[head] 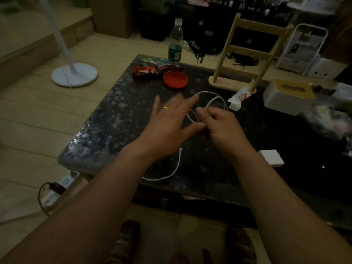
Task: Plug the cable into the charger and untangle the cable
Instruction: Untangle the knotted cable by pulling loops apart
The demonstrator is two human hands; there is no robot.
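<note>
A thin white cable (179, 162) lies on the dark speckled table (114, 119). It runs from a curve near the front edge up to a loop (215, 96) beyond my hands. My right hand (221, 124) pinches the cable where the loop crosses. Fingers spread, my left hand (171, 122) hovers over the loop's left side, a gold ring on one finger; whether it touches the cable is unclear. A white charger block (272, 158) rests on the table right of my right forearm, apart from the cable.
A red lid (175, 79), snack wrappers (152, 70) and a plastic bottle (175, 44) stand at the table's far side. A wooden rack (245, 54), a white tissue box (287, 96) and a crumpled white packet (239, 99) sit far right. A power strip (62, 185) lies on the floor at left.
</note>
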